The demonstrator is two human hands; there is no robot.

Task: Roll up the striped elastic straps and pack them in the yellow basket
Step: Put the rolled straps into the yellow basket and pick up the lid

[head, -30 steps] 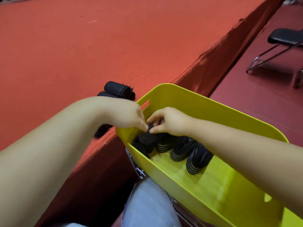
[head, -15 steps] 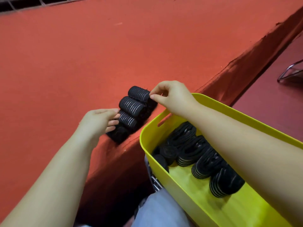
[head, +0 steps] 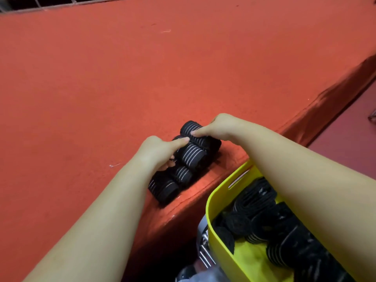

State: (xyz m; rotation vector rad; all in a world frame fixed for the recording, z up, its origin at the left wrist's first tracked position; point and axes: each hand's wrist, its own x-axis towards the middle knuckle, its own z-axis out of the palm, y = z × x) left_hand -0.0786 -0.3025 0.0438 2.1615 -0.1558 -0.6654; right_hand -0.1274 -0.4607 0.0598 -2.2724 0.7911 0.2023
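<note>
Several rolled black straps with thin white stripes [head: 190, 156] lie in a row on the red table near its front edge. My right hand [head: 215, 127] grips the farthest roll [head: 189, 126] from above, thumb on its near side. My left hand [head: 160, 149] curls its fingers round the roll beside it, thumb on top. The yellow basket [head: 221, 192] sits below the table edge at the lower right, holding several more rolled straps [head: 262, 218] side by side.
The red felt table top [head: 142, 78] stretches wide to the left and back. Its front edge [head: 203, 200] drops just beside the basket. A dark red floor [head: 350, 143] shows at the right. Metal bars [head: 203, 253] lie under the basket.
Both hands left the basket and moved up to the rolls on the table. The right hand now grips the farthest roll and the left hand has closed on the one beside it.
</note>
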